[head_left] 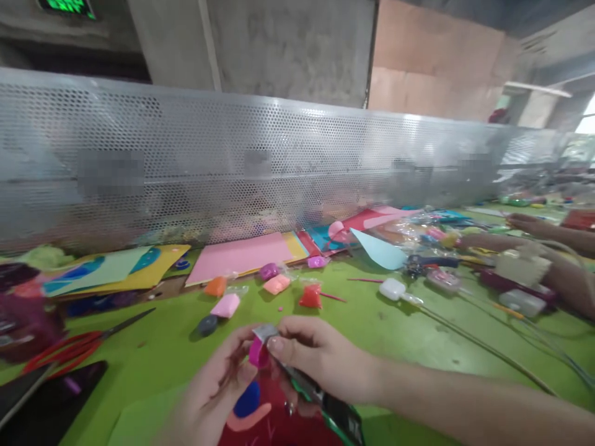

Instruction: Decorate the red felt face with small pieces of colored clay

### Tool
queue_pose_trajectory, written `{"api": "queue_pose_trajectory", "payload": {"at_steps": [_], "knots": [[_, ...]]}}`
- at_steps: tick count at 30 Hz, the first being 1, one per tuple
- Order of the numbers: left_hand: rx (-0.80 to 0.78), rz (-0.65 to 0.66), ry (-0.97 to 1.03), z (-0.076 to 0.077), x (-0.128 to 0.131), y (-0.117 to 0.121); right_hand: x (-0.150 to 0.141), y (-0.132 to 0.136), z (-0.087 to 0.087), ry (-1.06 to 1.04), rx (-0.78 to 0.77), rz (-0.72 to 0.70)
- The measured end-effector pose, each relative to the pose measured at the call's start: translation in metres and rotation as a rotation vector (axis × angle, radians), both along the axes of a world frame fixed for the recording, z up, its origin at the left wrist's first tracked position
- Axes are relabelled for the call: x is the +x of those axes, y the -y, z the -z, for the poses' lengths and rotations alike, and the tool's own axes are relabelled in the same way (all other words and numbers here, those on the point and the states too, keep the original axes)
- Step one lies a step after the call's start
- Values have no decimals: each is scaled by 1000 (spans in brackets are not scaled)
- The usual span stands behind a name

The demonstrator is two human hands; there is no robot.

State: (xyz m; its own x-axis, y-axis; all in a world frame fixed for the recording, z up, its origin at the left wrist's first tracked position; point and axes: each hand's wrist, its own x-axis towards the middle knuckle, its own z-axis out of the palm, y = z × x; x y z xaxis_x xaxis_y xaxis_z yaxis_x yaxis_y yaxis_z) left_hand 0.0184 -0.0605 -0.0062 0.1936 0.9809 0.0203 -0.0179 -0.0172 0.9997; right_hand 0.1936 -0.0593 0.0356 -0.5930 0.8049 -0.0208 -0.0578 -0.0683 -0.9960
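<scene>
My right hand [320, 356] grips a black and green utility knife [341, 414], its blade end pointing up and to the left. Between the fingertips of my left hand [220, 390] is a small magenta piece of soft clay [258, 353], touching or nearly touching the blade. Beneath both hands lies a dark red sheet [288, 427] bearing a blue clay shape [247, 399] and a curved salmon clay strip [251, 419]. My palms and the knife cover part of that sheet.
Red-handled scissors [69, 353] and a black phone-like slab [69, 402] lie at left. Clay packets, including a red one [310, 296], sit ahead, with coloured sheets [242, 257] behind. A perforated metal screen [232, 155] borders the table. At right are other people's arms [553, 260], a glue gun and cables.
</scene>
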Motion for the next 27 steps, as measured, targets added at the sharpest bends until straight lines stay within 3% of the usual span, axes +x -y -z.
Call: {"api": "queue_pose_trajectory", "payload": {"at_steps": [10, 22, 27], "knots": [[146, 141, 14, -15, 6, -1, -1, 2, -8, 30, -7, 47], [162, 168, -45, -16, 2, -5, -2, 1, -4, 78, -27, 8], [83, 159, 11, -19, 1, -1, -3, 4, -5, 19, -35, 21]]}}
